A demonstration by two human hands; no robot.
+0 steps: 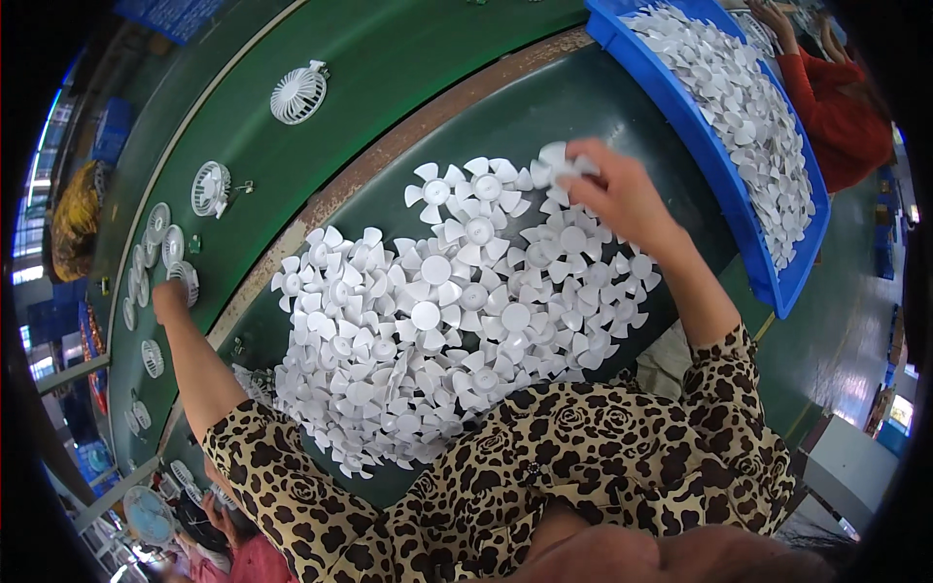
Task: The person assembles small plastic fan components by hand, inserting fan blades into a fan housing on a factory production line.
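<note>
My right hand [622, 192] is raised over the far right of the pile, closed on a white fan blade [552, 167] that looks slightly blurred. Below it, a large heap of loose white fan blades [425, 316] covers the dark green tabletop, several lying apart at the heap's far edge. Out to the left, my left hand [171, 299] reaches over the green conveyor belt. Its fingers, partly hidden, are closed at the edge of a round, slatted white fan housing [183, 280].
More white fan housings [298, 95] lie spread along the green belt [360, 58]. A worn brown rail [389, 146] divides belt from tabletop. At the right stands a blue bin [768, 277] heaped with blades. Other people sit at the far right [826, 117] and lower left [255, 559].
</note>
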